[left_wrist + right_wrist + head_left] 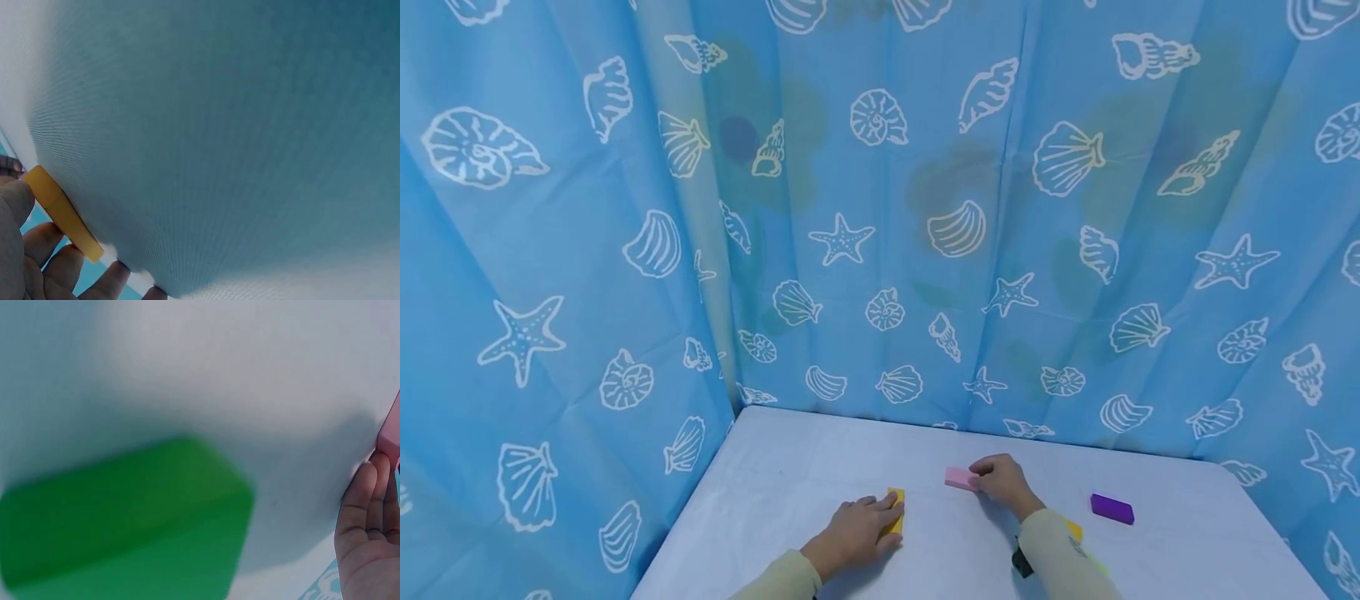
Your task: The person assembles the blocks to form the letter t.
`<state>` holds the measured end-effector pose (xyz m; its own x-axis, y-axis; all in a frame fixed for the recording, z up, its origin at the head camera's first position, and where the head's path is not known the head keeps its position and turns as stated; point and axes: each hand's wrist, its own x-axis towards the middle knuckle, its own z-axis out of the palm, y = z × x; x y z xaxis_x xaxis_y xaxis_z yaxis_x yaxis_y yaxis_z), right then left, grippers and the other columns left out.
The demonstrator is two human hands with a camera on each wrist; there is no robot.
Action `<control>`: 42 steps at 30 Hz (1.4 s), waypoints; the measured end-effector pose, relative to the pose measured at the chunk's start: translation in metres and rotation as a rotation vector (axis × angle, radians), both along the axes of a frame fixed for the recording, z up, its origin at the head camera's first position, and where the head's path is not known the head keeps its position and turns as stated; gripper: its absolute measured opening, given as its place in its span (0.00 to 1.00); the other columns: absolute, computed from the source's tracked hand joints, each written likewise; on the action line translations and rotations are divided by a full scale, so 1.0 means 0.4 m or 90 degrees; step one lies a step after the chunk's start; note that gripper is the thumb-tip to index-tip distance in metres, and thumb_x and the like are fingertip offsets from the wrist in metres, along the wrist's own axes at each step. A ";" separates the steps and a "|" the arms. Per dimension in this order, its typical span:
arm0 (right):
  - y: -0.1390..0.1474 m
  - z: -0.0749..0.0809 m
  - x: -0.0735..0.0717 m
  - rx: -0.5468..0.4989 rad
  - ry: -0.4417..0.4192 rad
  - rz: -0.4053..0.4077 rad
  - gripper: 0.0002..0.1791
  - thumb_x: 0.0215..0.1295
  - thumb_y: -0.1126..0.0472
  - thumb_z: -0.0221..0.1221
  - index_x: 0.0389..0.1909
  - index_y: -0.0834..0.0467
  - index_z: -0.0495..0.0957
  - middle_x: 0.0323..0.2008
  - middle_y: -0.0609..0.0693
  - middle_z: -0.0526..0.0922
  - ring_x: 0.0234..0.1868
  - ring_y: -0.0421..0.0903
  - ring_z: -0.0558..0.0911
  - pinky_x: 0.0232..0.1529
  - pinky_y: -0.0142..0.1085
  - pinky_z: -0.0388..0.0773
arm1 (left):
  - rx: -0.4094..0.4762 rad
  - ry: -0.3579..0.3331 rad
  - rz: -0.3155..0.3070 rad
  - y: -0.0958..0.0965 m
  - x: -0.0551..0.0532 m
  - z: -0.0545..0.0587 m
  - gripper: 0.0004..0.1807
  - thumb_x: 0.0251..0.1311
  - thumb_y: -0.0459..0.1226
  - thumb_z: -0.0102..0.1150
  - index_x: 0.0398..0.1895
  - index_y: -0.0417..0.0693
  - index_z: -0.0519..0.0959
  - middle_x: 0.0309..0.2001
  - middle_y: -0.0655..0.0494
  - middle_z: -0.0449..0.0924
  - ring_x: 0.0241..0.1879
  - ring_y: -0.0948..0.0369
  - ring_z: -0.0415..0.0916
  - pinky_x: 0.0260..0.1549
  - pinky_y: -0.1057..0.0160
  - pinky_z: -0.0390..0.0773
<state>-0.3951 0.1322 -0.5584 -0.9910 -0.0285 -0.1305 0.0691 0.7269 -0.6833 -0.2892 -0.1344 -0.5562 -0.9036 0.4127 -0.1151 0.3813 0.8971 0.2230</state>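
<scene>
My left hand point(857, 532) lies over a yellow block point(895, 525) on the white table, gripping it between thumb and fingers. In the left wrist view a line crosses that yellow block point(70, 222); whether it is one piece or two, I cannot tell. Farther back and to the right, my right hand point(1003, 482) pinches the right end of a pink block point(959, 479), which lies on the table. The right wrist view shows the fingertips against the pink block point(391, 434), with the thumb out of sight.
A purple block point(1112, 509) lies right of my right hand. Another yellow block point(1074, 529) is partly hidden by the right sleeve. A blurred green block point(125, 525) sits close to the right wrist. Blue shell-patterned curtains point(880, 275) enclose the table point(805, 450) at the back and sides.
</scene>
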 end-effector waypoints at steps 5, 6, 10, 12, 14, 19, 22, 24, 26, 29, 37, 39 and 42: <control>-0.031 -0.016 -0.009 0.000 0.009 0.001 0.10 0.61 0.65 0.66 0.44 0.61 0.86 0.42 0.56 0.85 0.43 0.51 0.79 0.50 0.48 0.80 | 0.001 -0.006 0.003 0.001 -0.002 -0.005 0.30 0.68 0.58 0.51 0.71 0.63 0.69 0.73 0.63 0.65 0.66 0.51 0.71 0.56 0.40 0.75; -0.038 -0.019 -0.011 -0.003 0.010 0.001 0.10 0.61 0.65 0.66 0.44 0.61 0.86 0.42 0.55 0.85 0.43 0.51 0.79 0.50 0.47 0.80 | 0.001 -0.008 0.004 0.001 -0.002 -0.006 0.30 0.68 0.59 0.51 0.71 0.63 0.69 0.73 0.63 0.65 0.66 0.51 0.71 0.56 0.40 0.75; -0.067 -0.023 -0.015 -0.016 0.020 0.000 0.10 0.61 0.66 0.66 0.43 0.61 0.86 0.41 0.55 0.85 0.42 0.51 0.78 0.49 0.47 0.80 | 0.000 -0.010 0.005 0.001 -0.006 -0.010 0.30 0.68 0.59 0.51 0.71 0.63 0.69 0.73 0.63 0.65 0.66 0.50 0.70 0.56 0.40 0.75; -0.081 -0.025 -0.017 -0.019 0.022 -0.005 0.10 0.61 0.66 0.66 0.43 0.61 0.86 0.41 0.55 0.85 0.42 0.50 0.78 0.49 0.47 0.80 | 0.000 -0.009 0.006 0.001 -0.007 -0.010 0.30 0.68 0.59 0.51 0.71 0.63 0.69 0.73 0.62 0.65 0.66 0.50 0.70 0.57 0.39 0.74; -0.094 -0.028 -0.018 -0.019 0.023 -0.010 0.09 0.61 0.65 0.66 0.43 0.61 0.86 0.41 0.55 0.85 0.42 0.50 0.78 0.50 0.47 0.80 | -0.001 -0.011 0.008 0.003 -0.008 -0.011 0.30 0.68 0.59 0.50 0.71 0.64 0.69 0.73 0.63 0.65 0.66 0.49 0.70 0.57 0.39 0.74; -0.132 -0.028 -0.012 -0.027 0.027 -0.012 0.09 0.61 0.65 0.66 0.42 0.60 0.86 0.41 0.54 0.85 0.43 0.50 0.78 0.51 0.48 0.80 | -0.005 -0.024 0.021 0.007 -0.010 -0.010 0.31 0.68 0.60 0.50 0.71 0.66 0.68 0.73 0.64 0.65 0.67 0.50 0.70 0.58 0.40 0.74; -0.156 -0.025 -0.007 -0.038 0.030 -0.008 0.09 0.61 0.65 0.66 0.43 0.59 0.87 0.41 0.54 0.85 0.44 0.50 0.79 0.53 0.48 0.80 | -0.007 -0.024 0.024 0.008 -0.010 -0.006 0.30 0.68 0.60 0.50 0.71 0.65 0.68 0.73 0.64 0.65 0.67 0.51 0.70 0.58 0.40 0.74; -0.168 -0.023 -0.004 -0.044 0.032 -0.004 0.09 0.61 0.64 0.66 0.43 0.59 0.87 0.41 0.53 0.85 0.44 0.50 0.79 0.53 0.49 0.80 | -0.007 -0.024 0.023 0.009 -0.009 -0.003 0.30 0.68 0.59 0.51 0.71 0.65 0.68 0.73 0.64 0.65 0.67 0.51 0.70 0.57 0.40 0.74; -0.178 -0.022 -0.001 -0.046 0.031 0.000 0.09 0.61 0.64 0.67 0.43 0.58 0.87 0.41 0.53 0.85 0.44 0.50 0.79 0.54 0.49 0.80 | -0.003 -0.025 0.020 0.010 -0.007 -0.001 0.30 0.68 0.59 0.51 0.71 0.64 0.69 0.73 0.63 0.65 0.66 0.50 0.70 0.57 0.39 0.74; -0.190 -0.020 0.001 -0.044 0.035 0.014 0.09 0.61 0.63 0.67 0.42 0.58 0.87 0.41 0.53 0.86 0.44 0.50 0.80 0.54 0.49 0.80 | -0.004 -0.026 0.018 0.009 -0.006 0.003 0.30 0.68 0.59 0.51 0.71 0.64 0.69 0.73 0.63 0.65 0.66 0.50 0.70 0.57 0.39 0.75; -0.223 -0.016 0.005 -0.054 0.034 0.012 0.09 0.61 0.62 0.67 0.42 0.58 0.87 0.42 0.53 0.86 0.44 0.50 0.81 0.55 0.49 0.80 | -0.010 -0.010 0.010 0.007 -0.009 0.004 0.30 0.68 0.59 0.52 0.70 0.64 0.69 0.73 0.62 0.66 0.66 0.50 0.71 0.55 0.39 0.75; -0.234 -0.017 0.008 -0.054 0.030 0.010 0.09 0.60 0.62 0.68 0.41 0.57 0.87 0.42 0.53 0.86 0.44 0.50 0.80 0.56 0.49 0.79 | -0.010 -0.010 0.009 0.008 -0.009 0.003 0.30 0.67 0.59 0.52 0.70 0.65 0.69 0.73 0.63 0.66 0.65 0.50 0.71 0.55 0.39 0.75; -0.250 -0.017 0.014 -0.048 0.033 0.025 0.09 0.60 0.62 0.68 0.41 0.57 0.87 0.42 0.53 0.86 0.44 0.50 0.80 0.56 0.50 0.79 | -0.012 -0.009 0.009 0.010 -0.010 -0.001 0.30 0.67 0.59 0.52 0.70 0.65 0.70 0.72 0.63 0.66 0.65 0.50 0.71 0.54 0.39 0.76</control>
<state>-0.3896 0.0322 -0.5651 -0.9944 -0.0746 -0.0754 0.0054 0.6746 -0.7382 -0.2933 -0.1306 -0.5567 -0.9077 0.3974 -0.1350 0.3654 0.9064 0.2117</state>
